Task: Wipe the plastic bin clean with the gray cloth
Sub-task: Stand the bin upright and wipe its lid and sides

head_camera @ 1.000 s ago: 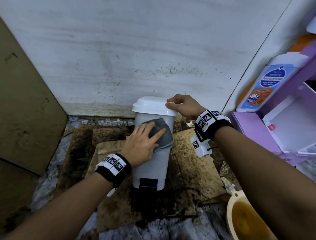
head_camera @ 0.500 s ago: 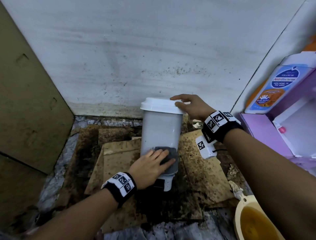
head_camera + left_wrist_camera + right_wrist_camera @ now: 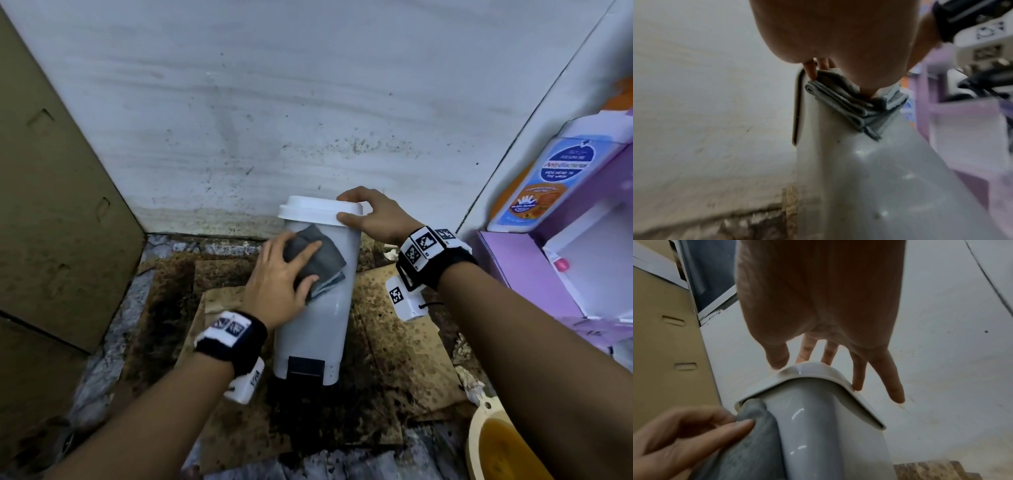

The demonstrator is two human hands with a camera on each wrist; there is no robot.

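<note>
A grey-white plastic pedal bin (image 3: 315, 325) with a white lid (image 3: 318, 209) stands upright on stained cardboard by the wall. My left hand (image 3: 284, 274) presses a folded gray cloth (image 3: 322, 262) flat against the bin's upper front, just under the lid. In the left wrist view the cloth (image 3: 855, 105) lies in layers under the palm on the bin's wall (image 3: 879, 178). My right hand (image 3: 371, 216) holds the lid's right end, thumb on the front rim and fingers over the top. The right wrist view shows the lid (image 3: 813, 374), the cloth (image 3: 748, 451) and the left hand (image 3: 684, 434).
A cardboard box (image 3: 61, 205) stands close on the left and a speckled white wall (image 3: 308, 102) right behind. A purple shelf unit (image 3: 531, 274) with a soap bottle (image 3: 548, 178) is on the right. A cream scoop of orange liquid (image 3: 496, 445) sits at the bottom right.
My left hand slid the cloth down to the bin's lower front, then back up to just under the lid. The right hand stayed on the lid.
</note>
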